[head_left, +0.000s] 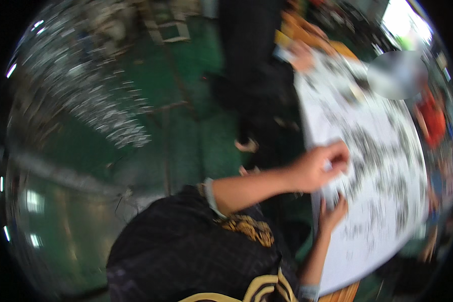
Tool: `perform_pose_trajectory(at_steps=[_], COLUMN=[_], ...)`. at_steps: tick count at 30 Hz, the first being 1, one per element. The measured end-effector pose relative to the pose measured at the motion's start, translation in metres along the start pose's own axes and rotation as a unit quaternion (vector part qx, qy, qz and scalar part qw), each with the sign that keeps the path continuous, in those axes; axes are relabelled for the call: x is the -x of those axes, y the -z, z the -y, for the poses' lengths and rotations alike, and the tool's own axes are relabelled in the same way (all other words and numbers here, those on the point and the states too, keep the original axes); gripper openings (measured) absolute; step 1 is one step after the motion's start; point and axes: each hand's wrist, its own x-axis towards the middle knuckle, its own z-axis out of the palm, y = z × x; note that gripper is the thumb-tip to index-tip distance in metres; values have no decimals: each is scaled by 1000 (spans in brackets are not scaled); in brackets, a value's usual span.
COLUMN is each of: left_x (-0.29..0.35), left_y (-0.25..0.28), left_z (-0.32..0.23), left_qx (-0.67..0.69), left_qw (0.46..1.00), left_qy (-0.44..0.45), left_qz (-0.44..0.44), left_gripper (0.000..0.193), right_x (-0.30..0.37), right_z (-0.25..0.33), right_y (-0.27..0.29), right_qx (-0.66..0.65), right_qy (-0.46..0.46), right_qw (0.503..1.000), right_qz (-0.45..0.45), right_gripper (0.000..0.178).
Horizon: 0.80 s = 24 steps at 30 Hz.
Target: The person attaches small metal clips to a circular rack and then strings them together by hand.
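My left hand (321, 167) hangs over the near left edge of a white-covered table (355, 251). Its fingers curl toward the thumb in a pinch, and whatever they hold is too blurred to name. Just below it, at the same edge, my right hand (333, 214) has thumb and fingers bent round a small pale thing (331, 194) of unclear kind. Many small dark pieces (367, 151) lie scattered across the table's white surface, smeared by motion.
A person in dark clothes (251, 45) stands at the table's left side. Another person's hand (302, 56) is at its far end, and someone in red (430, 121) is at the right. Shiny, blurred material (105, 110) stands left over the green floor (201, 146).
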Motion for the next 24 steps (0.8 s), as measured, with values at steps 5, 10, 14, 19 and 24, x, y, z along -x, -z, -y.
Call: perform_pose_trajectory(at_steps=[5,10,14,19,24], left_x=[-22,-41,-40,-27,-7], left_y=[44,97,129,169,213], left_z=[-49,-103,-170,-235,-293], left_qx=[36,59,-30,-181,-283], left_qw=[994,974,950,909,855], left_qy=[-64,-156,-227,-252,-252], left_qz=[-80,-156,-212,-278,-353], left_gripper=[7,8,9,11,12], right_x=[-4,-6,-5,-3,-1], right_z=[7,1,-17,-4,15], right_y=[-14,-10,-12,-3,12], right_qx=[247,404,360,397,420], right_qy=[-33,97,114,126,146], right_qw=[961,906,919,903,892], right_qz=[119,82,118,104,80], right_gripper=[112,74,80,76,74])
